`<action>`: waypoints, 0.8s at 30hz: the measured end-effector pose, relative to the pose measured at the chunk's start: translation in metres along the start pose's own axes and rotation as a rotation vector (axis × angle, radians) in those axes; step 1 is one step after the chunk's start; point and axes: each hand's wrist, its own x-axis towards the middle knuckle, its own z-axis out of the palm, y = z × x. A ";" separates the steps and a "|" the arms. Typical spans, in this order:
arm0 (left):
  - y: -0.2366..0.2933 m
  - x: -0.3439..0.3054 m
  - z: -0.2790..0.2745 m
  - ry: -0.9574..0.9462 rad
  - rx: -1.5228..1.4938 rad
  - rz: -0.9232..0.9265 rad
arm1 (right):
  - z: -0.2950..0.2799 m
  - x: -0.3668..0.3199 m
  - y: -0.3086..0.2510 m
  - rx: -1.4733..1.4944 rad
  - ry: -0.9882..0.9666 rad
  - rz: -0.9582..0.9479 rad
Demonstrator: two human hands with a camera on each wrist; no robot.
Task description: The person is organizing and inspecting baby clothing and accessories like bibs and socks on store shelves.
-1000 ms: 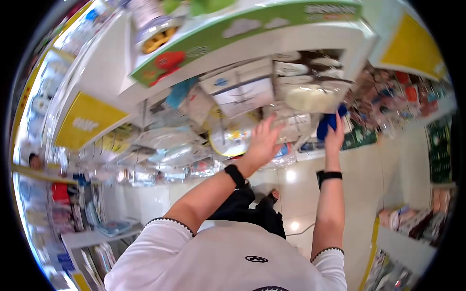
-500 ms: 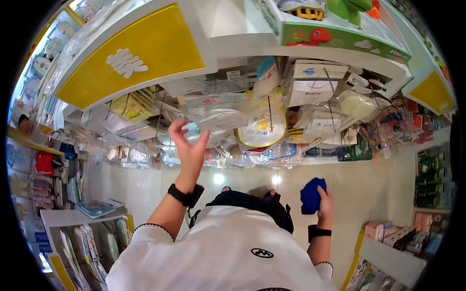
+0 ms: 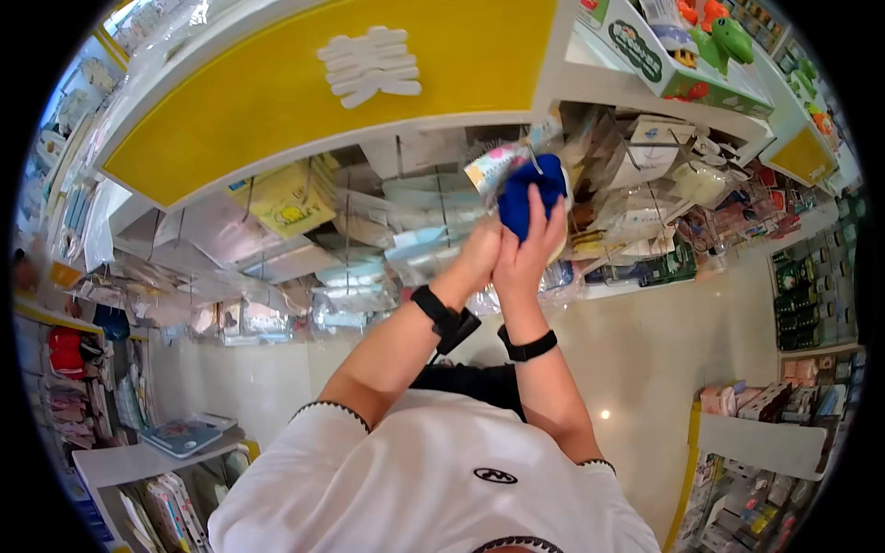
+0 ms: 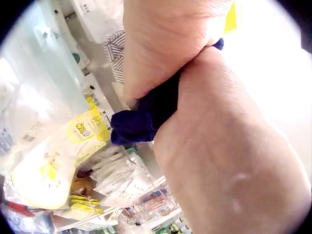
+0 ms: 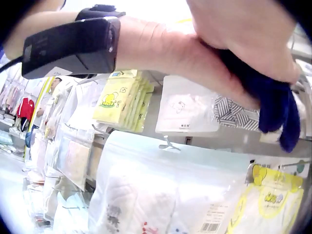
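Observation:
In the head view a crumpled deep-blue cloth (image 3: 516, 212) is held up before the hanging packets. My right hand (image 3: 529, 263) grips it from below, fingers laid up over its face. My left hand (image 3: 479, 249) meets the right at the base of the cloth. The left wrist view shows the blue cloth (image 4: 134, 126) squeezed between both hands, one loose end poking out. Two floppy ends of the blue cloth (image 5: 280, 114) hang below my hands in the right wrist view; the left fingertips are mostly hidden. A yellow-edged bib (image 5: 270, 195) in clear wrapping hangs just beneath.
Packets hang on metal hooks, among them yellow duck-print packs (image 3: 290, 198). A yellow sign panel (image 3: 249, 101) runs above them, with a toy box (image 3: 636, 46) to its right. Low shelf units stand at left (image 3: 120, 461) and right (image 3: 756, 442).
My right hand came down from the rack with the blue cloth, then rose to the middle. The left hand moved from the hanging packets to join it. The view swung left along the rack.

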 end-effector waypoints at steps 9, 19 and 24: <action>0.001 -0.005 -0.018 -0.027 0.136 0.064 | 0.008 0.029 0.087 0.247 0.010 0.556; 0.006 0.019 -0.007 0.270 0.798 0.454 | -0.005 -0.050 0.085 1.927 -0.378 1.087; 0.004 0.034 0.002 0.425 0.897 0.775 | -0.012 -0.027 0.013 1.483 0.000 1.196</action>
